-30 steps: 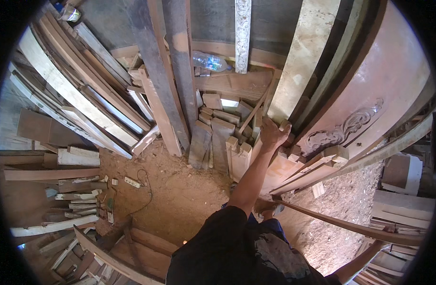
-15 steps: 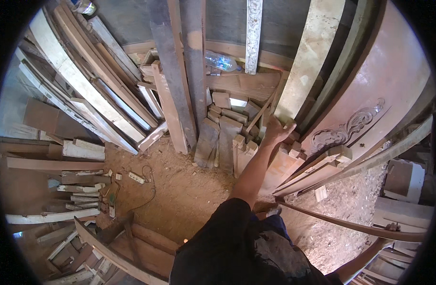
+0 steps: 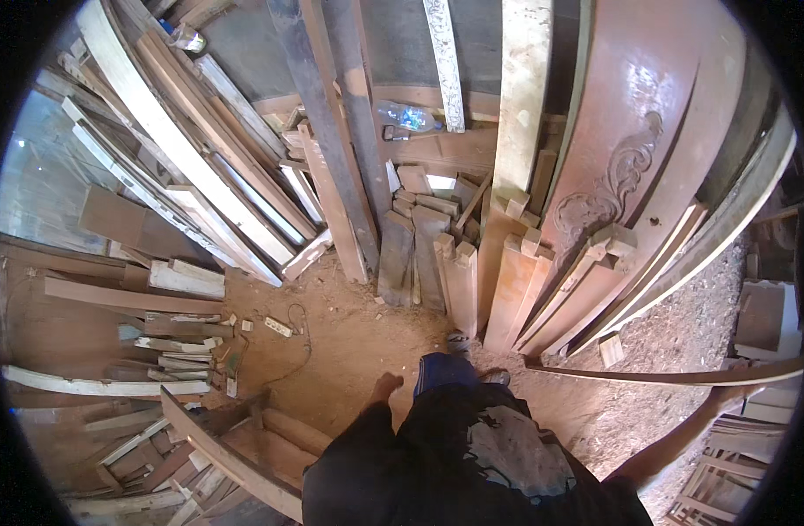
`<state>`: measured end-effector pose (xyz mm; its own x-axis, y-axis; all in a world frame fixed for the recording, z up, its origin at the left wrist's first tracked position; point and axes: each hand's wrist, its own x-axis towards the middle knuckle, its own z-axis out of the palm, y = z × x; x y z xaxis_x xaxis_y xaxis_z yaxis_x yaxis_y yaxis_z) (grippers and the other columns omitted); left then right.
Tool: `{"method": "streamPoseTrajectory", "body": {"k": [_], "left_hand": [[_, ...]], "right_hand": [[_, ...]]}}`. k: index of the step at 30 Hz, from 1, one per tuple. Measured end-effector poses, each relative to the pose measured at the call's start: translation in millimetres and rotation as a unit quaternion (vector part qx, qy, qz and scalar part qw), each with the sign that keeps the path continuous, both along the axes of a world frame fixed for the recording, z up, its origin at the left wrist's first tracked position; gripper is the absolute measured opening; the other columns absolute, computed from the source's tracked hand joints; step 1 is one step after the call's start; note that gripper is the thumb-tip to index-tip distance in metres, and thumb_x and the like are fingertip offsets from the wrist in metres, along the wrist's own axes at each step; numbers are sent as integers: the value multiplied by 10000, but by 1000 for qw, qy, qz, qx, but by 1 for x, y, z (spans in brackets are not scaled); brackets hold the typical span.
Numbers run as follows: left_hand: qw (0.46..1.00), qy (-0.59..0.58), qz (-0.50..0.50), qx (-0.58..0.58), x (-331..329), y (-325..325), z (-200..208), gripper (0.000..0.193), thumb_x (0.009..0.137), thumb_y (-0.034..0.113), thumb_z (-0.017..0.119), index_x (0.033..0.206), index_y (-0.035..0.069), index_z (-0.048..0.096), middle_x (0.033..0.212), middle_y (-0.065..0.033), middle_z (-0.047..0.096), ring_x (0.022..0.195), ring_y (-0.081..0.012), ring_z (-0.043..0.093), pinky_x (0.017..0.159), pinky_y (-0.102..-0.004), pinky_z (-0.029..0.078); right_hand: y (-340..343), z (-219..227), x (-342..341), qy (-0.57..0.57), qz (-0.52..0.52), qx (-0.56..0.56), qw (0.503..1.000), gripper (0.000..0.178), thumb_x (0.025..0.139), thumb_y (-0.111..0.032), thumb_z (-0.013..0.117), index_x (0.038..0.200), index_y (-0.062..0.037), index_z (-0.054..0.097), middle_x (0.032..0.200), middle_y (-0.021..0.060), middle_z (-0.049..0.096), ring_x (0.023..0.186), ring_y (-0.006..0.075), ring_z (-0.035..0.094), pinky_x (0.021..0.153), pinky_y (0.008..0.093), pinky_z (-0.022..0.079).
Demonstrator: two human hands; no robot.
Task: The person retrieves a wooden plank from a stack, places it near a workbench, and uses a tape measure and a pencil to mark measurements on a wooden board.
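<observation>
My right hand [image 3: 728, 396], arm stretched out to the right, is closed around a long narrow wooden plank [image 3: 647, 378]. The plank's other end comes down near the floor beside the leaning boards; part of my grip is hidden behind the wood. Close in front of my body hangs my left hand [image 3: 386, 386], small in view, with its fingers loosely apart and nothing seen in them. Ahead stand a pale, worn board [image 3: 523, 96], several short wooden posts [image 3: 518, 280] and a large brown panel [image 3: 643, 79] with a carved leaf scroll.
Long boards [image 3: 148, 114] lean at the left, beside stacked wood offcuts [image 3: 178, 346]. A power strip [image 3: 278, 326] with a cable lies on the dusty floor [image 3: 358, 337]. A plastic bottle [image 3: 406, 116] lies at the back. A curved board [image 3: 227, 456] stands near my left side.
My left hand has left the pale board and drawn back to my body. My right hand still grips the plank, now held a little farther forward. The view has shifted.
</observation>
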<state>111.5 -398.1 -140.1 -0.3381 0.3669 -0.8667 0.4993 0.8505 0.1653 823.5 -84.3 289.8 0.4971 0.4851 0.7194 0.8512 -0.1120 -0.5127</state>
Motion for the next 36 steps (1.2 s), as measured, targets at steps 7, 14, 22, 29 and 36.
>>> {"method": "streamPoseTrajectory", "body": {"k": [7, 14, 22, 29, 36], "left_hand": [[915, 16, -290, 279, 30, -53, -16, 416, 849, 370, 570, 791, -25, 689, 804, -274, 675, 745, -278, 684, 622, -443, 482], [912, -81, 145, 375, -7, 64, -52, 457, 907, 363, 542, 993, -75, 639, 877, -277, 663, 894, -448, 644, 827, -484, 488], [918, 8, 62, 391, -114, 252, 80, 661, 872, 458, 625, 1292, -36, 494, 1214, -316, 573, 1186, -427, 528, 1004, -477, 417], [825, 153, 112, 533, -257, 438, 237, 1068, 791, 498, 727, 1499, -65, 161, 1506, -319, 279, 1411, -462, 252, 1186, -486, 196], [786, -17, 62, 614, -342, 548, 375, 967, 787, 476, 759, 1471, -24, 291, 1435, -275, 435, 1331, -401, 431, 1115, -430, 341]], "right_hand": [[2, -20, -28, -78, -66, -77, 992, 421, 921, -373, 635, 1108, -28, 480, 953, 226, 591, 892, 376, 630, 692, 498, 474], [4, -15, -104, 176, 61, 21, 982, 634, 1018, -579, 266, 1066, 12, 490, 920, 262, 581, 834, 327, 566, 755, 479, 481], [-51, 60, -187, 232, 7, 75, 970, 750, 1008, -584, 337, 1242, 92, 561, 988, 174, 611, 904, 274, 539, 813, 448, 443], [-37, 41, -288, 124, -60, 73, 988, 757, 1003, -585, 308, 1239, 86, 565, 1139, 281, 621, 941, 363, 591, 829, 506, 461], [-66, 35, -289, -168, -100, 58, 979, 685, 973, -507, 425, 1373, 49, 445, 1135, 286, 625, 991, 441, 598, 857, 515, 467]]}}
